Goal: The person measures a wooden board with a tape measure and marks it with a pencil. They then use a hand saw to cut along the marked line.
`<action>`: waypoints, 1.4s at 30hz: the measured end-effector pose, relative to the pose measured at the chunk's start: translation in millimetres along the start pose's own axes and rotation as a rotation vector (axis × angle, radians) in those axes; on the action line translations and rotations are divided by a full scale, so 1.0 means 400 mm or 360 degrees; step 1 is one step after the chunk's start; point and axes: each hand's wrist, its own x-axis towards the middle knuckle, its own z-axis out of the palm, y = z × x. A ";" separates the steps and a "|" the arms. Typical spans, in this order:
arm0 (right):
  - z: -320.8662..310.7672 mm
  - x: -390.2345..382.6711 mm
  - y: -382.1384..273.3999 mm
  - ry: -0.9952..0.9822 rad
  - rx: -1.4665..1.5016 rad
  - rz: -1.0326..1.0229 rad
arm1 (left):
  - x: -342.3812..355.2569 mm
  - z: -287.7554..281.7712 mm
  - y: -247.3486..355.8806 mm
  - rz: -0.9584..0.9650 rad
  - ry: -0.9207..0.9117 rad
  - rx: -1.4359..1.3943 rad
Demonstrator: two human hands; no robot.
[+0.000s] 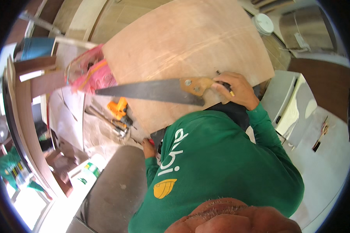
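Observation:
A handsaw with a grey blade and a wooden handle lies across a large plywood sheet, its tip pointing left. My right hand is closed around the rear of the saw handle at the sheet's near right edge. A small dark and yellow piece shows by those fingers; its kind is unclear. Low beside my body, my left hand is curled next to something red, mostly hidden at the sheet's near left corner. What it holds cannot be made out.
Left of the sheet are a pink plastic bag, an orange power tool and several hand tools. A white bucket stands far right. White cabinets flank my right arm. A person in green appears at far left.

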 end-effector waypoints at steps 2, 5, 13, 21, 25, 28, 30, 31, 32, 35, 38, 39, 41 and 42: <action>-0.001 -0.023 0.012 0.0064 0.0002 -0.0035 | 0.031 -0.061 0.013 -0.0031 -0.0014 0.0236; 0.000 -0.037 0.014 0.0223 0.0080 -0.0058 | 0.015 -0.283 0.207 -0.0794 -0.0412 -0.0775; -0.021 -0.054 0.007 0.0855 0.0518 0.0182 | 0.062 -0.562 0.317 0.0036 -0.0136 -0.1922; 0.045 -0.037 -0.110 0.0403 0.0541 -0.0185 | 0.161 -0.498 0.918 0.0809 -0.0718 -0.2251; 0.057 -0.039 -0.100 0.0479 0.0752 -0.0159 | 0.098 -0.479 1.124 0.0872 -0.1110 -0.1934; 0.031 -0.071 -0.063 0.0512 0.0996 -0.0104 | 0.110 -0.480 1.158 0.0991 -0.1070 -0.1545; 0.021 -0.104 -0.042 0.0488 0.1181 0.0039 | 0.098 -0.488 1.172 0.1273 -0.0769 -0.1156; 0.019 -0.115 -0.034 0.0474 0.1275 0.0110 | 0.092 -0.489 1.180 0.1405 -0.0616 -0.0961; 0.018 -0.119 -0.029 0.0468 0.1266 0.0157 | 0.088 -0.484 1.188 0.1495 -0.0461 -0.0861; 0.031 -0.110 -0.023 0.0499 0.1069 0.0105 | 0.061 -0.470 1.199 0.1742 -0.0403 -0.0650; 0.056 -0.085 -0.009 0.0522 0.0992 -0.0069 | 0.037 -0.440 1.213 0.1905 -0.0186 -0.0410; 0.054 -0.079 -0.011 0.0532 0.1035 -0.0047 | 0.039 -0.428 1.209 0.1946 -0.0088 -0.0324; 0.044 -0.073 -0.019 0.0550 0.1120 -0.0003 | 0.043 -0.418 1.203 0.1950 -0.0120 -0.0371; 0.038 -0.072 -0.017 0.0534 0.1100 0.0007 | 0.044 -0.415 1.205 0.1967 -0.0112 -0.0380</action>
